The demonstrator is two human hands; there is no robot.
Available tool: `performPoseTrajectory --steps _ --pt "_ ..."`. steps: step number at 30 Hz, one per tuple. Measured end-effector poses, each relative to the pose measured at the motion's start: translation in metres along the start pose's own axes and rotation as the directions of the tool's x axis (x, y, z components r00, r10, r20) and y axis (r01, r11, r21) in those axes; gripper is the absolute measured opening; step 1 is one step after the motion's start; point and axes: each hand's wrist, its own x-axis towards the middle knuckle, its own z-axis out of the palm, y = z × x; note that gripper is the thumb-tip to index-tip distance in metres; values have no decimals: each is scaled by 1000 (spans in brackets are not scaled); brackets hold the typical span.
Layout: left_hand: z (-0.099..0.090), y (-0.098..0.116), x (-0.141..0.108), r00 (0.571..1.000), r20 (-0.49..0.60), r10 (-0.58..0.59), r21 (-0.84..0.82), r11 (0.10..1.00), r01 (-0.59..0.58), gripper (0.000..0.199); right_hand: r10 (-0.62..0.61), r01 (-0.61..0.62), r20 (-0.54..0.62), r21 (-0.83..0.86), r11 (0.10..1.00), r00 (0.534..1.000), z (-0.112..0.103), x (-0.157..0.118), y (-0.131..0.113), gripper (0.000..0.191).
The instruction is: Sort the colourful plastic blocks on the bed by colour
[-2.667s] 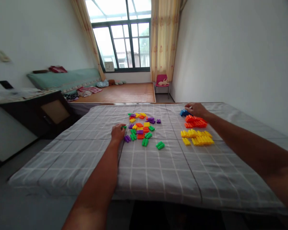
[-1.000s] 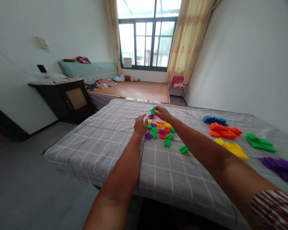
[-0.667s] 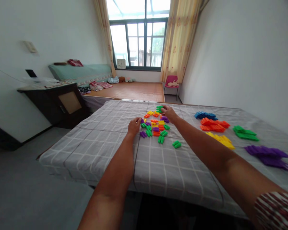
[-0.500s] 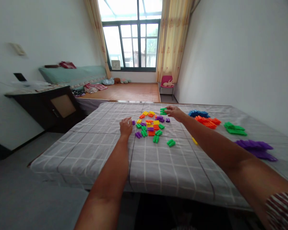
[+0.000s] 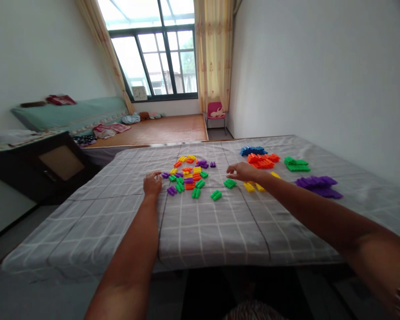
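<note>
Small coloured plastic pieces lie on a grey checked cloth. Purple, green, orange and yellow ones form a cluster left of centre. My left hand rests on the cloth at the cluster's left edge, fingers apart, beside a purple piece. Over the cloth to the right, my right hand has its fingers spread with nothing between them. Just below its fingertips lies a green piece. Another green piece sits nearer the front, and a dark purple one lies behind.
At the right are piles of blue, orange, green and purple pieces. Some yellow pieces lie beneath the right forearm. A dark cabinet stands left; a pink chair is behind the table.
My right hand has come nearer and let go of the green piece, which now lies on the cloth. The camera view has turned right.
</note>
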Motion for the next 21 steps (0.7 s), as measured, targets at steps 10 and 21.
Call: performPoseTrajectory --steps 10,21 --pt "-14 5 -2 993 70 -99 31 995 97 39 -260 270 189 -31 962 947 -4 -8 -2 46" --pt "-14 -1 7 982 116 -150 166 978 129 41 322 -359 -256 -113 927 911 -89 -82 218 51"
